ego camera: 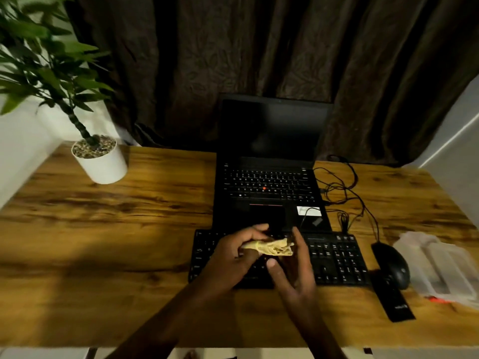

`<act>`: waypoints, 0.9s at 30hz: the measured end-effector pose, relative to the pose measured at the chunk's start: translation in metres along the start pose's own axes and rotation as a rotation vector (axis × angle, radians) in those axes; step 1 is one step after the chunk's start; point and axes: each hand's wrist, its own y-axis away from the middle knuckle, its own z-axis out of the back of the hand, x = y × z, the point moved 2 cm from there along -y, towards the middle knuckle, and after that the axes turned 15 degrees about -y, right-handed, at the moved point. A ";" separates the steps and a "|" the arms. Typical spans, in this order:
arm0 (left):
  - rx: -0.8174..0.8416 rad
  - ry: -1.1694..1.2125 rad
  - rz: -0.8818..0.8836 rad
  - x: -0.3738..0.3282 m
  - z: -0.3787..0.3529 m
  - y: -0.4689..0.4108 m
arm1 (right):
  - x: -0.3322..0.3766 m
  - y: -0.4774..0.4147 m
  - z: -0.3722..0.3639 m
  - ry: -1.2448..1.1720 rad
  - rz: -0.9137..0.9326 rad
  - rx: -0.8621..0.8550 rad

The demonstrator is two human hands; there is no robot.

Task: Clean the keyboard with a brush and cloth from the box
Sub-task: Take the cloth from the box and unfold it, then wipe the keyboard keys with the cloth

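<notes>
The cloth step looks to be starting. The left hand [233,252] grips a bunched yellowish cloth [272,247] by its left end, and the right hand [298,270] pinches the right end (thumb under, fingers behind). Both hover just above the keyboard [337,257], left of its middle. Next, I judge, the cloth wants opening out and lowering onto the keys. The clear box [435,260] lies at the right, beyond the mouse [391,265].

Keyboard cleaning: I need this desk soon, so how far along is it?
Done: the cloth is out, away from the clear box at the right. In hand: the left hand and right hand hold it bunched over the keyboard. Left: wiping the keys. I cannot make out a brush, so brushing can't be judged.
</notes>
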 end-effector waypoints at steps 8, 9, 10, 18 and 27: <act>-0.138 -0.180 -0.448 0.020 0.024 0.015 | 0.011 0.009 -0.049 -1.086 -0.520 -0.019; -0.112 -0.183 -0.464 0.022 0.027 0.016 | 0.009 0.008 -0.051 -1.006 -0.519 -0.009; -0.091 -0.175 -0.465 0.024 0.029 0.017 | 0.007 0.007 -0.053 -0.927 -0.522 0.001; -0.202 -0.247 -0.139 0.050 0.050 0.028 | -0.006 0.002 -0.054 -0.645 -0.462 -0.175; -0.116 -0.151 -0.097 0.051 0.029 0.046 | -0.009 0.016 -0.083 -0.387 -0.307 -0.127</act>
